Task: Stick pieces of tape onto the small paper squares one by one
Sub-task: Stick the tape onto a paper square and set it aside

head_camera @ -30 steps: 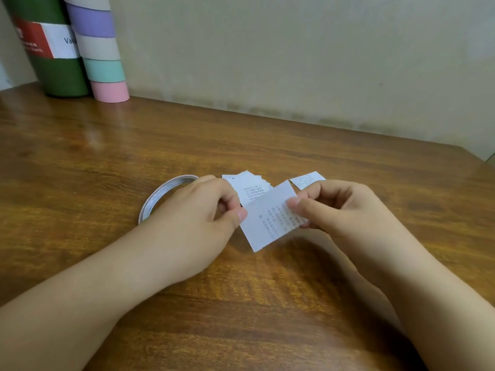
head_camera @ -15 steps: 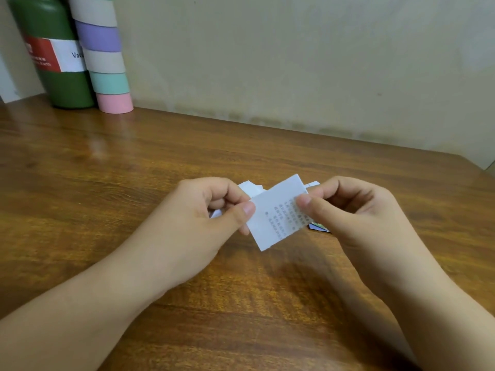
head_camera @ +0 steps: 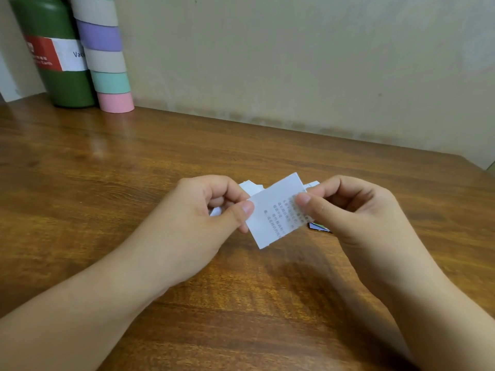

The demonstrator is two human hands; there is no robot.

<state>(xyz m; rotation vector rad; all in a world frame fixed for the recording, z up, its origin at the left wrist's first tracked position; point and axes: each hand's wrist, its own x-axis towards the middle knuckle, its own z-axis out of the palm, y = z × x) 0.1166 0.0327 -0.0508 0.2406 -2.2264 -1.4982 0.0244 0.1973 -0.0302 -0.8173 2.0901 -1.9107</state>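
Paper square (head_camera: 270,218), printed with small text, is held above the surface (head_camera: 134,170) between both hands. Left hand (head_camera: 198,220) pinches its left edge between thumb and curled fingers. Right hand (head_camera: 351,210) pinches its right edge, thumb pressed on the printed face.

Tape status: a faintly glossy strip appears to lie under the right thumb along the right edge, but the view is too soft to confirm it. The tape roll is not visible.

Progress: one square is in hand, at or near the stage of pressing tape down. More white squares (head_camera: 250,186) lie on the surface just behind the hands, mostly hidden; a small dark-edged piece (head_camera: 318,226) shows below the right hand. Whether those pieces already carry tape cannot be determined, so the remaining count is unknown.
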